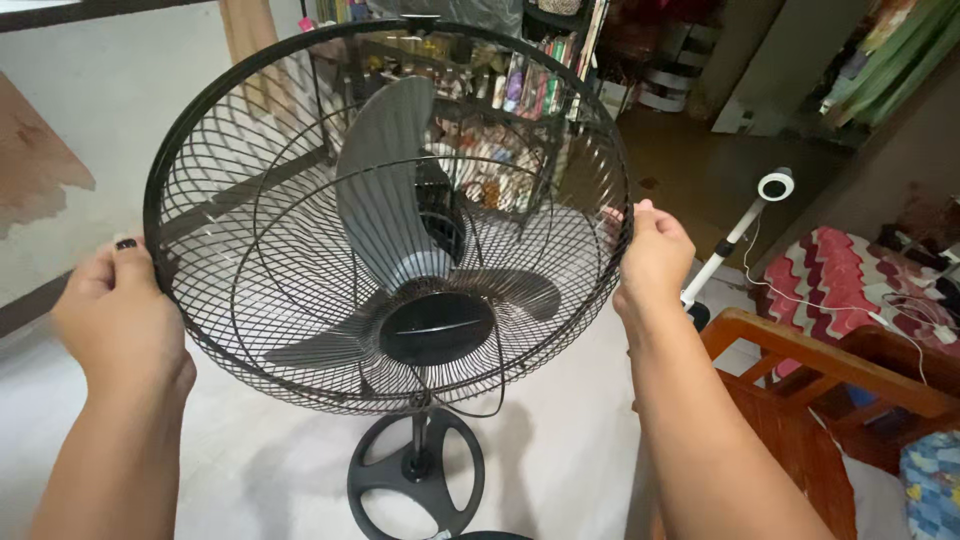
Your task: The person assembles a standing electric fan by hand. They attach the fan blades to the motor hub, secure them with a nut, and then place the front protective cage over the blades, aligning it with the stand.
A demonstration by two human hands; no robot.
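1. Now the left hand [118,315] clasps the left rim of the black wire fan guard [300,150], thumb on top.
2. The right hand [652,255] pinches the guard's right rim, fingers curled round the wire.
3. Between both hands, the guard sits in front of the grey fan blades [385,195], above the round black stand base [415,480] on the pale floor.
4. A wooden chair [800,380] stands just to the right.

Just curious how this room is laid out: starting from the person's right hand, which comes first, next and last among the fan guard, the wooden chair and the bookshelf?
1. Fan guard: its rim is in the right hand, to that hand's left.
2. Wooden chair: just below and right of the hand.
3. Bookshelf: far back, at the top of the view.
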